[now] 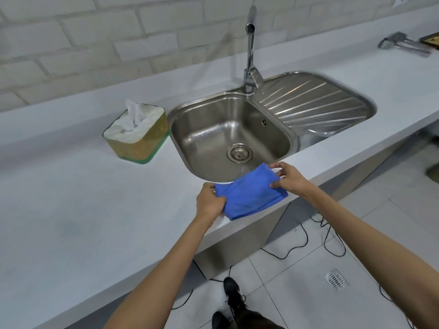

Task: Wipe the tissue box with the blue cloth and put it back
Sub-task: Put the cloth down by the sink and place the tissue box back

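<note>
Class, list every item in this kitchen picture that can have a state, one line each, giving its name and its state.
blue cloth: folded, held at both ends at the counter's front edge
left hand: gripping the cloth
right hand: pinching the cloth
tissue box: upright on the counter, a tissue sticking out, untouched
sink: empty, drain uncovered
tap: no water running
</note>
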